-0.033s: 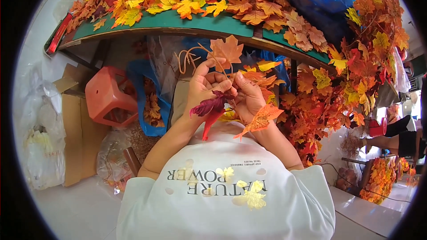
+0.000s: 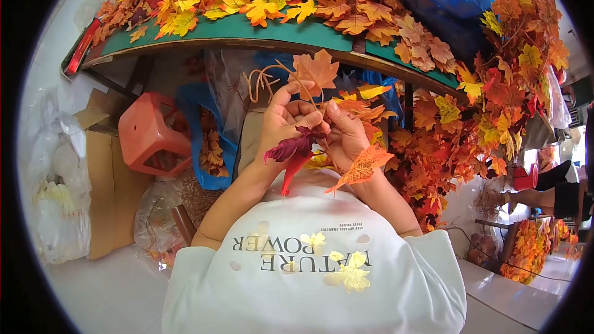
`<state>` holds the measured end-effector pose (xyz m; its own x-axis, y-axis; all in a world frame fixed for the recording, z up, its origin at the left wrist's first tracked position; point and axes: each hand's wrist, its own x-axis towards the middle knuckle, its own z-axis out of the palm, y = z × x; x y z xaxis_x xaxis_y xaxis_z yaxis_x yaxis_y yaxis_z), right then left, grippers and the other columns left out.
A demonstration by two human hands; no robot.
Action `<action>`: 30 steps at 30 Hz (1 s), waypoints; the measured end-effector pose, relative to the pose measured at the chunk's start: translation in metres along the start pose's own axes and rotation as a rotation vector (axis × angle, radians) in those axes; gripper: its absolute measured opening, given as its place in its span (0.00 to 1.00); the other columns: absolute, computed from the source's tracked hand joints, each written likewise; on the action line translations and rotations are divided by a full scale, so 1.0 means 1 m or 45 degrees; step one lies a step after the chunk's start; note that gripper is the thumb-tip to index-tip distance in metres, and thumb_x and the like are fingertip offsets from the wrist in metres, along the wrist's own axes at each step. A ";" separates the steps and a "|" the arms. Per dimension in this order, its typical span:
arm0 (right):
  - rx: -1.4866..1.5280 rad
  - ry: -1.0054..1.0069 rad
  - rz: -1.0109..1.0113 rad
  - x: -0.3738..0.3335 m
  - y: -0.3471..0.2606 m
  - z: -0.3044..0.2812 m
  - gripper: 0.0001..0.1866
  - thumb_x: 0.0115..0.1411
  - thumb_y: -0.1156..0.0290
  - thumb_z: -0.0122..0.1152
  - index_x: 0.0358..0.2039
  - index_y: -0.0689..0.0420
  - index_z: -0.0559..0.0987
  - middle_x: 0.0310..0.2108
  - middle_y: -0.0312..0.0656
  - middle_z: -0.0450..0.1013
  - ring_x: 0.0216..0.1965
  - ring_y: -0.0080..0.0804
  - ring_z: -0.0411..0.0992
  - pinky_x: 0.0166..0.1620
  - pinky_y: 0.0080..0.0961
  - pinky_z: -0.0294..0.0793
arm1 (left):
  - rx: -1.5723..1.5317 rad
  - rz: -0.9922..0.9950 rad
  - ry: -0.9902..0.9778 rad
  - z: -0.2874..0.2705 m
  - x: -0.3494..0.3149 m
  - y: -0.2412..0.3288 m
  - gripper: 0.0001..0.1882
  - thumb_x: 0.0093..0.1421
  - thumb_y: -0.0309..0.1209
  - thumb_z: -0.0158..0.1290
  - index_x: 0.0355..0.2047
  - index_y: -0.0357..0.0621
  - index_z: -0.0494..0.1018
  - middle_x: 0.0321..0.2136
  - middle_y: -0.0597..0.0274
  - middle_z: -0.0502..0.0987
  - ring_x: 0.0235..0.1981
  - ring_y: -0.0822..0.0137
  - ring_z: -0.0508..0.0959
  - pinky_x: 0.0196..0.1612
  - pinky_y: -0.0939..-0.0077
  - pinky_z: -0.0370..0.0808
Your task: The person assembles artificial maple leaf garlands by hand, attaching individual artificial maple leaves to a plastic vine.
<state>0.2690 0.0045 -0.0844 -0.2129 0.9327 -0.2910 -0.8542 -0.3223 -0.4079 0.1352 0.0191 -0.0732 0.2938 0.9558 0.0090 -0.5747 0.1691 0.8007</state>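
Note:
My left hand (image 2: 281, 122) is closed around a thin brown stem (image 2: 272, 65) of an artificial maple leaf garland, its free end curling up past the fingers. My right hand (image 2: 348, 139) pinches the same garland close beside it. A pale orange leaf (image 2: 317, 72) stands above the hands. Below the left fingers hang a dark purple leaf (image 2: 292, 146) and a red leaf (image 2: 296, 173). An orange leaf (image 2: 362, 166) lies over the right wrist. Where the fingers meet, the stem joint is hidden.
A green-topped table (image 2: 247, 29) heaped with loose autumn leaves (image 2: 260, 9) curves across in front. To the right hang leafy garlands (image 2: 495, 99). At left are a red plastic stool (image 2: 145, 133), a blue bag (image 2: 216, 173) and cardboard (image 2: 111, 192). Another person's leg (image 2: 532, 200) shows far right.

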 end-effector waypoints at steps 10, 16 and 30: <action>-0.024 0.036 -0.071 0.004 0.005 -0.005 0.10 0.59 0.68 0.59 0.29 0.62 0.75 0.24 0.35 0.71 0.24 0.21 0.69 0.30 0.15 0.73 | 0.010 0.045 -0.042 -0.005 0.003 -0.004 0.27 0.53 0.20 0.57 0.52 0.41 0.62 0.27 0.58 0.74 0.28 0.67 0.79 0.32 0.76 0.77; -0.015 0.049 -0.076 0.003 0.007 -0.007 0.10 0.59 0.67 0.59 0.29 0.62 0.75 0.24 0.36 0.71 0.23 0.22 0.68 0.30 0.17 0.72 | 0.068 0.004 0.008 -0.003 0.003 -0.004 0.27 0.55 0.16 0.53 0.54 0.44 0.61 0.26 0.62 0.72 0.27 0.69 0.78 0.32 0.76 0.77; -0.094 0.018 -0.147 0.003 0.009 -0.007 0.10 0.58 0.69 0.60 0.31 0.64 0.76 0.27 0.37 0.73 0.24 0.21 0.67 0.31 0.16 0.71 | 0.015 0.008 0.001 -0.004 0.001 -0.004 0.26 0.53 0.19 0.57 0.52 0.40 0.62 0.27 0.58 0.74 0.28 0.67 0.79 0.33 0.76 0.76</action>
<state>0.2641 0.0031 -0.0951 -0.1083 0.9621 -0.2502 -0.8354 -0.2245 -0.5017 0.1348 0.0201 -0.0783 0.2898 0.9570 0.0136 -0.5677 0.1605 0.8074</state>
